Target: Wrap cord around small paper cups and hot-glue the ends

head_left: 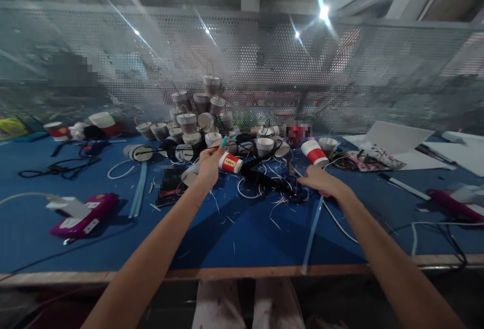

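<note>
Raised at the middle of the table, my left hand [209,164] is closed in a pinch on a thin black cord [194,148]. A small teal piece shows at its fingertips, perhaps a nail. Just right of this hand is a red and white paper cup [231,162], tilted; whether the fingers touch it is unclear. My right hand [321,180] is closed and low over the table. By its fingertips is a grey metallic piece [292,169], with some pink below the palm; what it grips is mostly hidden. A translucent stick [313,236] extends from beneath it towards the table edge.
Pale cups [188,123] are piled at the back. Another red and white cup [315,153] stands by my right hand. Black cords and white scraps [280,200] litter the middle. Purple power strips [99,213] lie at both sides. A perforated screen [257,62] rises behind.
</note>
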`<state>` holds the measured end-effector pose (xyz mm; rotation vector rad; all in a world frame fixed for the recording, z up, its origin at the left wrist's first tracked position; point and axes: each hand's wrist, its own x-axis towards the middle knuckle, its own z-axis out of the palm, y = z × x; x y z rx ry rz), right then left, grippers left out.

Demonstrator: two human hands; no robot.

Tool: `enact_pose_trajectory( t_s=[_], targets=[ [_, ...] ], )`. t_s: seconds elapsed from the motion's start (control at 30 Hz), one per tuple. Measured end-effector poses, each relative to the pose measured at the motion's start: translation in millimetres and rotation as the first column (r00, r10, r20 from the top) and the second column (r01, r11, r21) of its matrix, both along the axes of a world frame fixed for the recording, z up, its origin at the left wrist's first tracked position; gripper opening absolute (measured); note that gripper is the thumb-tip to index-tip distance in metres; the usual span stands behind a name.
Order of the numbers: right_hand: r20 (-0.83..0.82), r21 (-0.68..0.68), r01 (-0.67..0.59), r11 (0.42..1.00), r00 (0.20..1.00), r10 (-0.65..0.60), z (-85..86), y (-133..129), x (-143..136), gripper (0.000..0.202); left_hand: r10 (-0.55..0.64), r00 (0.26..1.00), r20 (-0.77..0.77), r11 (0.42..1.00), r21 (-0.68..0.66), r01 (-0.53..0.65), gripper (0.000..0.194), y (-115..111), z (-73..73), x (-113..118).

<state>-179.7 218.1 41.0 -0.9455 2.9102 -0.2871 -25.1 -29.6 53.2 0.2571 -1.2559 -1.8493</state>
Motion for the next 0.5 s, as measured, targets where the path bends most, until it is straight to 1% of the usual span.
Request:
enact_pose_trajectory(
  t_s=[0.07, 0.1, 0.17, 0.2, 0.23, 0.27, 0.3, 0.4, 0.5],
  targets=[
    [-0.032, 0.126, -0.005, 0.992, 0.999, 0.009, -6.4, -5.8, 12.2, 0.051, 0.009, 1.0, -0.02, 1.0, 0.016, -0.009, 0.015, -0.9, -0.3, 0.9],
    [-0.082, 0.164, 0.01, 0.986, 0.997, 0.003, -8.9, -9.0, 18.4, 0.056, 0.011, 0.999, -0.031, 1.0, 0.029, -0.01, 0.013, -1.3, -0.5, 1.4],
    [-0.233, 0.164, 0.075, 0.984, 0.972, -0.036, -12.0, -14.3, 29.5, 0.063, 0.015, 0.999, -0.048, 0.998, 0.055, -0.012, 0.01, -1.4, 0.1, 2.4],
    [-0.296, 0.147, 0.101, 0.984, 0.954, -0.053, -12.7, -16.3, 33.7, 0.062, 0.021, 0.998, -0.051, 0.998, 0.067, -0.017, 0.007, -1.1, 1.0, 3.0],
    [-0.322, 0.137, 0.107, 0.985, 0.945, -0.058, -13.1, -18.0, 37.0, 0.06, 0.028, 0.998, -0.054, 0.997, 0.078, -0.023, 0.005, -0.5, 2.5, 3.7],
    [-0.305, 0.135, 0.099, 0.986, 0.951, -0.054, -13.1, -19.7, 39.1, 0.055, 0.035, 0.998, -0.058, 0.995, 0.091, -0.03, 0.002, 0.5, 4.4, 4.4],
    [-0.248, 0.138, 0.082, 0.987, 0.968, -0.046, -13.1, -21.3, 40.2, 0.05, 0.044, 0.997, -0.06, 0.994, 0.107, -0.037, 0.001, 1.8, 6.6, 5.1],
    [-0.015, 0.137, 0.018, 0.99, 1.0, -0.016, -13.1, -26.9, 39.2, 0.039, 0.052, 0.997, -0.065, 0.988, 0.148, -0.041, 0.007, 6.2, 12.5, 7.1],
    [0.046, 0.105, 0.004, 0.995, 0.999, -0.009, -13.0, -31.2, 34.9, 0.037, 0.039, 0.998, -0.057, 0.987, 0.157, -0.029, 0.011, 7.7, 14.3, 8.2]
  ],
)
